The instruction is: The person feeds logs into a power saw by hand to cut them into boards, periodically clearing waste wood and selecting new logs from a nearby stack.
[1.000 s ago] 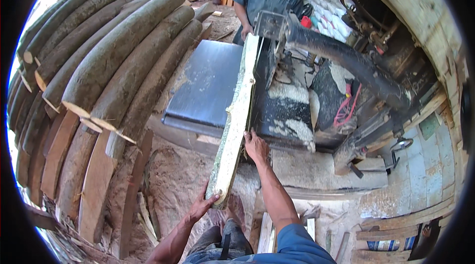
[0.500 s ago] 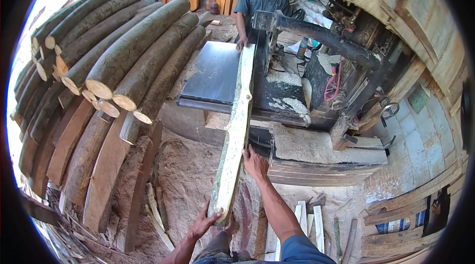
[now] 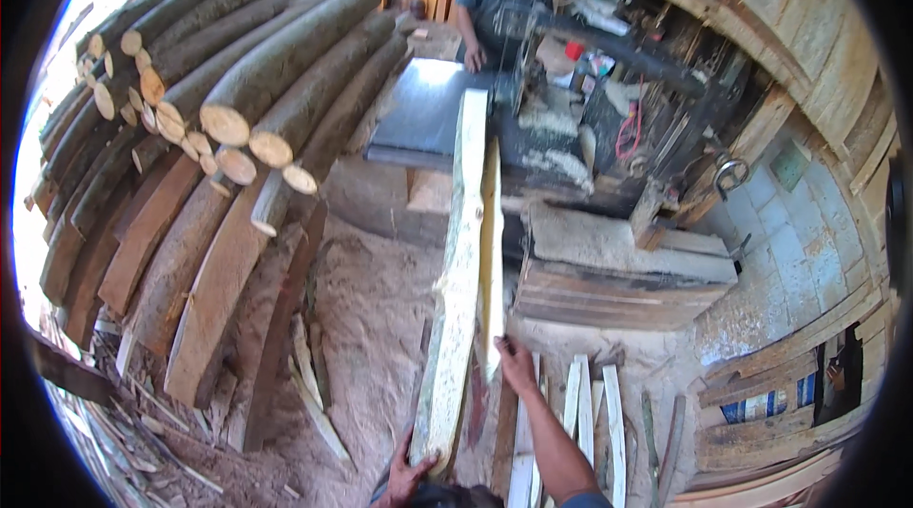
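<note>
A long pale plank [image 3: 458,280] with bark along its left edge slopes from the dark metal saw table [image 3: 414,118] down toward me. Its near end is gripped by my left hand [image 3: 409,472], with the thumb on top. Closed on the near end of a narrower wood strip [image 3: 492,251] is my right hand [image 3: 516,367]. The strip lies just right of the plank, and a gap shows between them. The plank's far end rests on the table near the upright bandsaw machine [image 3: 518,51]; its blade cannot be made out.
Behind the table stands a co-worker [image 3: 504,4], one hand on the tabletop. Stacked logs [image 3: 295,99] and thick beams fill the left side. Cut pale strips [image 3: 585,408] lie on the sawdust-covered floor at lower right. A sawdust-topped timber block [image 3: 618,270] stands right of the strip.
The plank and strip have come toward me and separated. My right hand has moved from the plank's side to the strip. The co-worker's hand has left the plank's far end.
</note>
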A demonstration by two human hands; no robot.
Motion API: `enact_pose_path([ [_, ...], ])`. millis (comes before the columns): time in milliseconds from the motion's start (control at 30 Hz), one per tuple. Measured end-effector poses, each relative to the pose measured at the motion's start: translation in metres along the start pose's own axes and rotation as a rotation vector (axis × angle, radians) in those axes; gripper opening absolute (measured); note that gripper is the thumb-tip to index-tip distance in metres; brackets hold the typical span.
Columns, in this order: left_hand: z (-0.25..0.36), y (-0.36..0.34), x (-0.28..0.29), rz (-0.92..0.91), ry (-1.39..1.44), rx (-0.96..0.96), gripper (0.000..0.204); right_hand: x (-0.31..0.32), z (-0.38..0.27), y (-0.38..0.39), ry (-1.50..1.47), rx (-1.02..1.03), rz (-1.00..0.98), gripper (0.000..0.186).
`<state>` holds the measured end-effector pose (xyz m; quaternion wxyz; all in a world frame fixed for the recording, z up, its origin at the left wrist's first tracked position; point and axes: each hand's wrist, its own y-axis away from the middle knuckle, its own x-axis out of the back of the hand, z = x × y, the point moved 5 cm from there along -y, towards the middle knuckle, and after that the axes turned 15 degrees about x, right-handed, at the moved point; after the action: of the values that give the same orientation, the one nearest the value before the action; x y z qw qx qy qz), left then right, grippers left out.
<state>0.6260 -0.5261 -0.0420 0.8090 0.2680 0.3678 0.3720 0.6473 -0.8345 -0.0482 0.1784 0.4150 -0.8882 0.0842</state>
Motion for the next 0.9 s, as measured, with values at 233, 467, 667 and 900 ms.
enact_pose_path([
  [233, 0.083, -0.095, -0.035, 0.011, 0.110, -0.153, 0.076, 0.076, -0.008, 0.021, -0.405, -0.158, 0.031, 0.042],
  [467, 0.260, -0.255, -0.069, -0.018, 0.087, -0.056, 0.082, 0.078, 0.061, 0.069, -0.496, -0.667, -0.001, 0.046],
  [667, 0.277, -0.347, -0.114, -0.103, 0.745, -0.142, 0.095, 0.091, 0.053, 0.099, -0.018, -0.538, -0.260, 0.072],
  [900, 0.167, -0.269, -0.343, -0.540, -0.135, 0.192, 0.060, 0.300, 0.175, 0.205, 0.315, -0.356, 0.071, 0.061],
])
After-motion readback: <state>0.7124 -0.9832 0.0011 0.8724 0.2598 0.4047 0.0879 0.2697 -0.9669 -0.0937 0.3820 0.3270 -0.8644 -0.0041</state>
